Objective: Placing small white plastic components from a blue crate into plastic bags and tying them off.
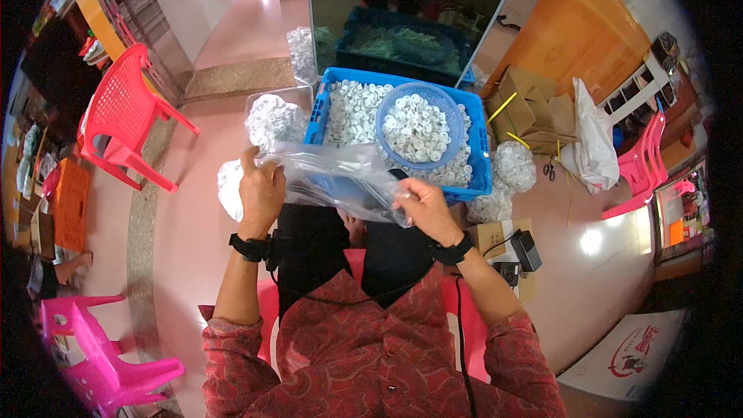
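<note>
Over the lap [313,251], left hand [262,195] and right hand [428,210] pinched a clear bag [340,174]. Limp and slippery, it seemed best held by edges

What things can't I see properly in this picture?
Head view:
Floor of the blue crate: hidden by the white pieces.
Head view:
The crate's near left corner: blurred behind the clear plastic bag.
Head view:
Holes in each white piece: too small to count.
Head view:
Far lower-left part of the magenta stool: lost in the dark picture rim.
</note>
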The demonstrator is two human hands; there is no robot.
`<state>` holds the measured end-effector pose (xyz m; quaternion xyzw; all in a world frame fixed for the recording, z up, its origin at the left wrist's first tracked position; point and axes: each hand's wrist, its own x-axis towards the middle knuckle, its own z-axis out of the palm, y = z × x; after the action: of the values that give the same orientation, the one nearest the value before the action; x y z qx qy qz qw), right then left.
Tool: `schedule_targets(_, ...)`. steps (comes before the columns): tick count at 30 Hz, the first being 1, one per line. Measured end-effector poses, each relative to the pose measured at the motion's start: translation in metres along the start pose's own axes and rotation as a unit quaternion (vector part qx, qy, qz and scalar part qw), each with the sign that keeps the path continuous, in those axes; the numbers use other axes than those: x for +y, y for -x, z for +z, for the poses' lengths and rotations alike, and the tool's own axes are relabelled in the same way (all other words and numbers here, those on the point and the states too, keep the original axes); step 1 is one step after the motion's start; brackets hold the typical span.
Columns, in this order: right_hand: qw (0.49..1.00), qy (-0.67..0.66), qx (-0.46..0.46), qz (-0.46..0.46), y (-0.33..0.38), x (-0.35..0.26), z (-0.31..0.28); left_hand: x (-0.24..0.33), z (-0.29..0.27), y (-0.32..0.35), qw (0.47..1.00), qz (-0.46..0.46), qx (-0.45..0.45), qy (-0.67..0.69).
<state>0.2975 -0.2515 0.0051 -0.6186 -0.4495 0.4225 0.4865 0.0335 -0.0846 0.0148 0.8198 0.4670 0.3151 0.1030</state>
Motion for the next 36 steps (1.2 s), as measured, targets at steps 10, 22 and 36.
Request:
schedule_targets(10, 0.994, 0.100, -0.054, 0.004, 0.007, -0.010, 0.009, -0.002, -0.001, -0.002, 0.996, -0.072, 0.027, 0.052)
schedule_targets(22, 0.991, 0.110, -0.047, -0.056, 0.006, 0.000, 0.010, -0.001, 0.000, -0.003, 0.998, -0.031, 0.038, 0.033)
schedule_targets(36, 0.995, 0.077, 0.017, -0.058, 0.002, 0.007, 0.007, -0.010, 0.004, 0.000, 0.998, -0.049, 0.001, 0.049)
